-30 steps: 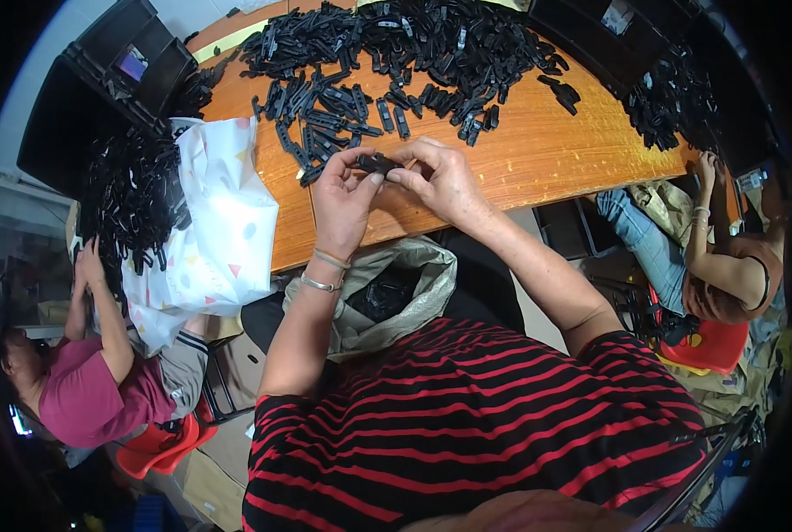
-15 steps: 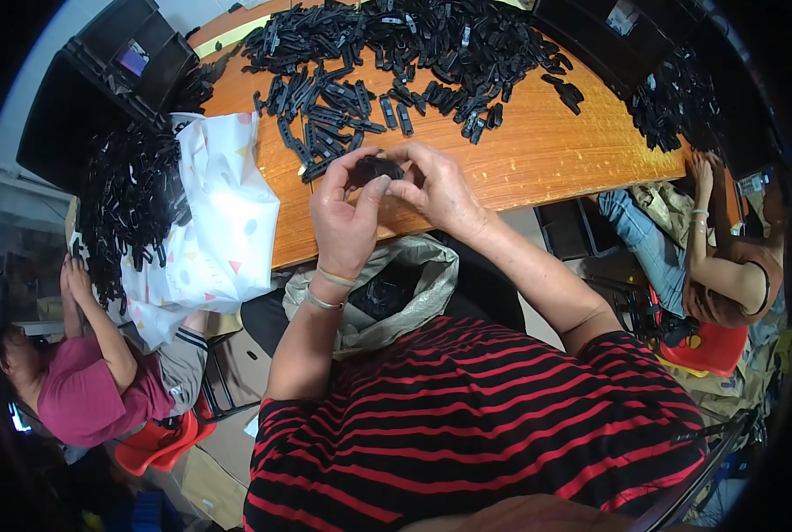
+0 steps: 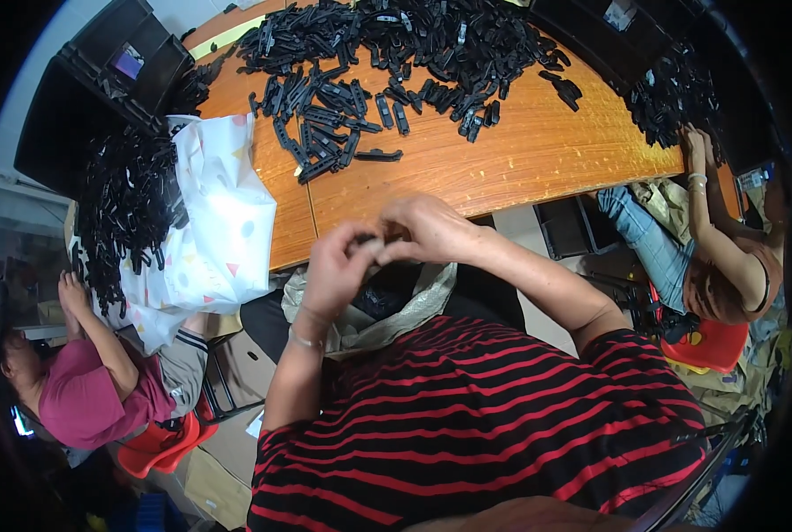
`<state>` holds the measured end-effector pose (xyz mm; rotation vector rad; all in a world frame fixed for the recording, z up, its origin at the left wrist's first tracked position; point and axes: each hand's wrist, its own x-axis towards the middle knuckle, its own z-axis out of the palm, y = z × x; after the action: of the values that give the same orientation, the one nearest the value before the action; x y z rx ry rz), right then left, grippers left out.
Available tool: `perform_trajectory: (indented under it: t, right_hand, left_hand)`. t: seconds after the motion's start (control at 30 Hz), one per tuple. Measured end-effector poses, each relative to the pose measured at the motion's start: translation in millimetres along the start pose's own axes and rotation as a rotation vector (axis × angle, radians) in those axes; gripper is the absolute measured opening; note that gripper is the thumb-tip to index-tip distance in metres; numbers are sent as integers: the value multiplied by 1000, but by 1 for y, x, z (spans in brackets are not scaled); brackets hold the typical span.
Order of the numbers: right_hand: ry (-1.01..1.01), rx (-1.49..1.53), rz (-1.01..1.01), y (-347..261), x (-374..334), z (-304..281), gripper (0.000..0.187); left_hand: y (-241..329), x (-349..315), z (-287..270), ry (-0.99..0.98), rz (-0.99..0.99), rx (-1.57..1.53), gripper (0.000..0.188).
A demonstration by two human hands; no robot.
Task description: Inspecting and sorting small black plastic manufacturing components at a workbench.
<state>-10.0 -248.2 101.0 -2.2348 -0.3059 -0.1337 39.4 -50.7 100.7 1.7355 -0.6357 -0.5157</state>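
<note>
My left hand and my right hand meet over the near table edge, above an open woven sack at my lap. Both have their fingers curled together, smeared by motion. Something dark shows between the fingertips, too covered to make out. Just beyond the hands, a single long black plastic piece lies on the wooden table. Beside it spreads a loose group of black slotted plastic pieces. Dark contents sit inside the sack.
A big heap of black plastic parts covers the far table. Black crates stand at far left, near a white patterned plastic bag. Co-workers sit left and right, each by a black pile.
Both hands have come back toward me, from over the table to above the sack. A long black piece now shows on the table where they were.
</note>
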Motion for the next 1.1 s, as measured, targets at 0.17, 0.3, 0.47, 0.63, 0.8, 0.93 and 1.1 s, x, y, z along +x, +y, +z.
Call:
perform_trajectory:
  t: [0.17,0.3,0.47,0.63,0.8,0.93,1.1]
  right_hand:
    - [12,-38,172,39,11,-32,17]
    - [311,-461,208,70,42,-69,11]
    - [261,-605,293,103,92,-74,23]
    - [261,-751,305,120,109,-64,21]
    - [241,-706,356,112,97,-65,21]
    - [153,-542,451,92,76,-74,25]
    - [243,-292,428,71,48,-75,28]
  left_hand:
    - [-4,-9,-1,14,117,345,20]
    - [4,38,4,219,196,313,21]
    - [-4,102,21,260,115,596,17]
    - [-17,128,28,319,128,709,15]
    - [-21,132,32,382,34,602,28]
    - [-30,132,30,412,46,525,35]
    - [-7,126,40,244,3,822,24]
